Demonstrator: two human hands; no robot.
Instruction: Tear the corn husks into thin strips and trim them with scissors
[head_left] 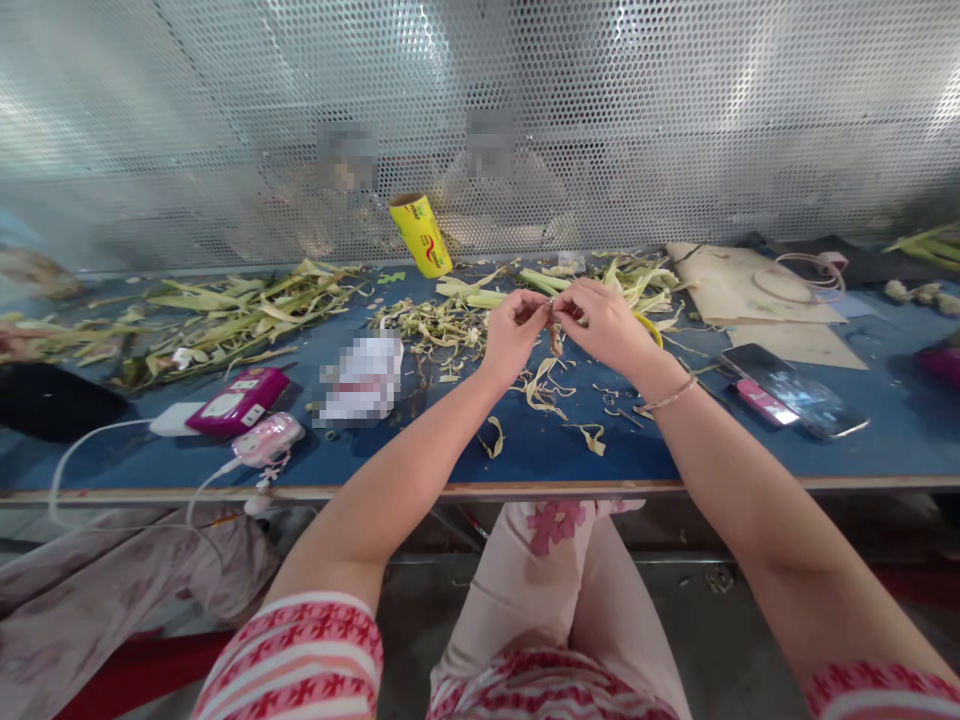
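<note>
My left hand (510,338) and my right hand (609,325) meet above the blue table, fingertips pinched together. Between them is a small brownish plant piece (556,340), a limp bit of it hanging down; its exact kind is too small to make out. Below my hands lie curled pale plant strips (544,390). A heap of shredded yellow-green plant scraps (439,328) is left of my left hand. Behind my right hand are longer pale green leaves and stalks (634,282). A yellow ring-shaped item (649,328), perhaps tape, is partly hidden by my right hand.
A yellow roll (421,236) leans by the perforated metal wall (570,110). A long pile of stalks (240,310), a magenta power bank (238,400) and a pink cased gadget (268,440) are to the left. On the right lie a phone (795,388) and cardboard (750,285).
</note>
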